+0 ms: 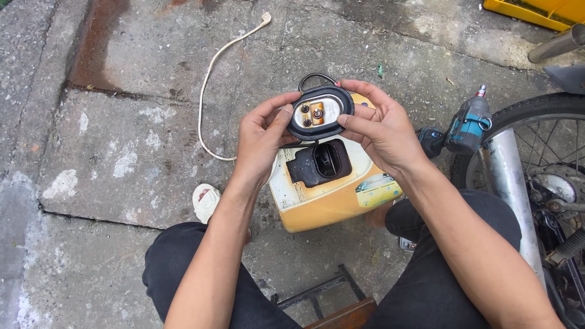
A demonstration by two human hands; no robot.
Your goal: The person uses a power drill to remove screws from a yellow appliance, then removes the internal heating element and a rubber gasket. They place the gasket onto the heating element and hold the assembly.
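Note:
Both my hands hold up an oval metal cover plate [319,113] with a thick black rubber seal around its rim and small terminals at its centre. My left hand [261,135] grips its left edge, thumb on the plate face. My right hand [378,125] pinches the right edge. A black wire loop [314,77] rises behind the plate. Under the hands, between my knees, stands a worn yellow and white tank-like housing [332,192] with a dark oval opening [323,163] in its top face.
A white power cord [210,73] trails over the cracked concrete at the upper left. A teal cordless drill [466,127] lies beside a motorcycle wheel [536,140] and chrome pipe [509,183] at the right. A yellow bin [536,11] sits top right. A small wooden stool [332,304] is below.

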